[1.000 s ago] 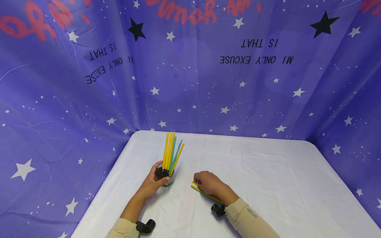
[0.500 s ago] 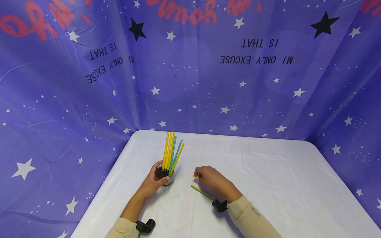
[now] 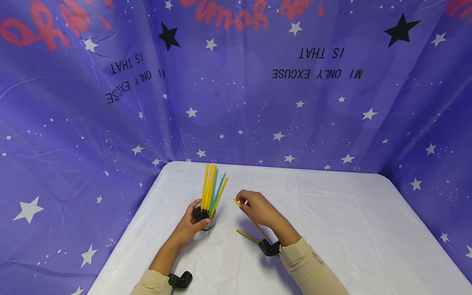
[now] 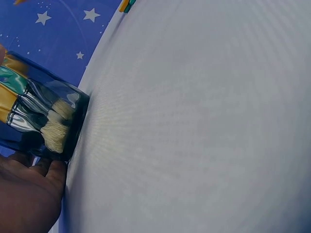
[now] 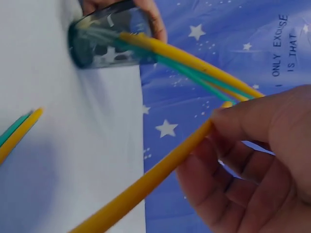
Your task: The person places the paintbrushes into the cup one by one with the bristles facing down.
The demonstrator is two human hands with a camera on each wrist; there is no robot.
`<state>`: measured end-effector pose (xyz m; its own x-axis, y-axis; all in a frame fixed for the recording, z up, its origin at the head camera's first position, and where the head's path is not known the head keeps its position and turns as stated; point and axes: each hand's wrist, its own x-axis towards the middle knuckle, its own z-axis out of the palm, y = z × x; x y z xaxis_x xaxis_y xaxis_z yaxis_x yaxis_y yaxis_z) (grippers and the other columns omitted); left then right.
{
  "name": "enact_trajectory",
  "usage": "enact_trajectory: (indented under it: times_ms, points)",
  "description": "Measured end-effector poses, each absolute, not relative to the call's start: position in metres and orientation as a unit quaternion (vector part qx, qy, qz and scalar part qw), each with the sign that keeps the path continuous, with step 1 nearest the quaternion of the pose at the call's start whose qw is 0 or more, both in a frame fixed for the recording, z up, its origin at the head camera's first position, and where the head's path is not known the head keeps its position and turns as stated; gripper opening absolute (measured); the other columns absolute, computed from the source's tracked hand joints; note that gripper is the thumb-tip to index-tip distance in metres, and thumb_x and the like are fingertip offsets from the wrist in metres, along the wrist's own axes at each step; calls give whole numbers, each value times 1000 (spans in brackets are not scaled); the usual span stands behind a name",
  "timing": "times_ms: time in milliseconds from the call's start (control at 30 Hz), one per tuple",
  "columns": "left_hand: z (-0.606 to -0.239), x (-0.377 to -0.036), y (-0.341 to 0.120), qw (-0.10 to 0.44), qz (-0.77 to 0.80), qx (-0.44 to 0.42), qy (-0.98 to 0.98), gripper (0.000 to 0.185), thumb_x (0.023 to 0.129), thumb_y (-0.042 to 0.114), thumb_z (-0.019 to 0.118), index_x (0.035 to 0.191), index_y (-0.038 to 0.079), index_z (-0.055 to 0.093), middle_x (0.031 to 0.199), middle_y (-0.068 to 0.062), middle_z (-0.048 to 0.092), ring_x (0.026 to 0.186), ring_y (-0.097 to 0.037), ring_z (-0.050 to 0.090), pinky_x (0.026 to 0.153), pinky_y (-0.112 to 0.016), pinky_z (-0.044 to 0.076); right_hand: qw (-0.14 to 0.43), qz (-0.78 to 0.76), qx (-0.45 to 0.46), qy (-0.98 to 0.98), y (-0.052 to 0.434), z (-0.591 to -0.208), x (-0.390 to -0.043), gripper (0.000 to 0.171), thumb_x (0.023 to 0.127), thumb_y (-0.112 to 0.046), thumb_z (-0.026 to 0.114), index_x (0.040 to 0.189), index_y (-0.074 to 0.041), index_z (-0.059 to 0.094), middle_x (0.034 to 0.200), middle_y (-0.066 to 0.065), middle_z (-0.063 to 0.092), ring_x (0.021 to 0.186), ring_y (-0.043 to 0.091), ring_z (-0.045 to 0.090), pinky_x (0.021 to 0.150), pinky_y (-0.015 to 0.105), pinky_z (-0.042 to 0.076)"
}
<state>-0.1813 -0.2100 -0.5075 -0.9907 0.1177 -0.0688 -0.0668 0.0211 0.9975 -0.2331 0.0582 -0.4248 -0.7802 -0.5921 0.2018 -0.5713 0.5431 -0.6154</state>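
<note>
The left hand (image 3: 191, 227) is curled round a small clear glass cup (image 3: 205, 219) in the lower middle of the frame, a bit left of centre. The cup stands on the white cloth-covered counter (image 3: 332, 229). It is full of long thin paint brushes with yellow and green handles (image 3: 212, 188). They stand with the hairy ends down, and the left wrist view shows the pale bristles (image 4: 54, 133) pressed against the glass.

The right hand (image 3: 258, 209) is just right of the cup. It pinches one long yellow brush (image 5: 160, 170) near its tip with the thumb and fingers, and the rest of the stick slants down toward the wrist. The brush is lifted off the counter, near the cup but not touching it.

Two more brushes, one yellow and one green (image 3: 247, 236), lie flat side by side on the counter just under the right hand.

The brush looks very light and stiff, like a thin stick. Its handle looks smooth, so it could slip or swing if held only at the end. A hold nearer the middle would keep it steadier. The glass cup could tip or break, so a hand round it is a good idea
</note>
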Motion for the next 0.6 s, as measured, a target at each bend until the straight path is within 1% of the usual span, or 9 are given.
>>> enact_trajectory:
  times_ms: [100,200,333,433,600]
  points:
    - [-507,-181,-211,66,699,18,712,79,91,10,72,153,22,24,154,-21,34,134,-32,42,100,-32,41,-3,-370,-317,873,53,-419,-233,14,94,0,62,105,-9,63,88,-3,62,73,11,56,64,28,47]
    - [-507,-180,-211,64,698,16,713,79,90,9,72,153,21,25,153,-21,34,134,-32,42,101,-34,40,-34,-404,-305,862,48,-415,-232,14,94,-1,63,105,-9,62,90,0,64,76,12,58,65,29,49]
    - [-507,-180,-211,64,696,15,715,79,91,10,71,153,22,25,154,-20,34,135,-32,41,102,-35,39,-72,-457,-284,840,42,-409,-232,15,93,0,63,106,-8,62,90,1,63,77,14,60,65,30,50]
    - [-505,-180,-211,61,696,14,715,78,91,9,71,153,23,25,153,-20,34,134,-32,42,102,-35,39,-84,-496,-268,822,36,-406,-233,17,94,1,61,109,-6,61,91,0,61,76,15,60,64,29,52]
    - [-506,-180,-211,63,693,13,718,79,91,10,72,153,23,25,153,-20,35,134,-32,42,102,-38,39,-98,-565,-244,782,27,-405,-232,18,95,2,58,111,-4,59,95,7,61,82,18,62,66,28,56]
